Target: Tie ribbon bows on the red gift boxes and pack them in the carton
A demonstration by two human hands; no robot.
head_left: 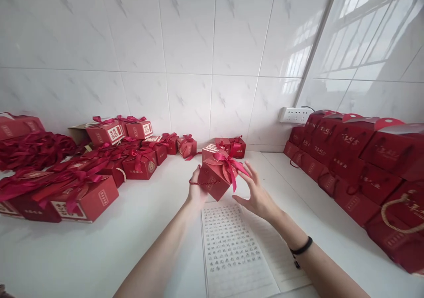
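My left hand (198, 191) grips a red gift box (213, 181) from its left side and holds it tilted, corner down. A magenta ribbon bow (228, 160) is tied on its top, and a twisted red cord handle hangs across its front. Most of my left fingers are hidden behind the box. At the box's right, my right hand (254, 192) has its thumb and fingers spread, the fingertips close to the bow's loop; whether they touch it I cannot tell. Below the box lies an open notebook (232, 245) with rows of handwritten characters.
Several ribboned red boxes (89, 198) crowd the left side, beside a heap of loose ribbon (33, 150). More boxes (237, 147) stand against the tiled wall. Stacked red boxes (351, 170) line the right. A white power strip (294, 114) is on the wall.
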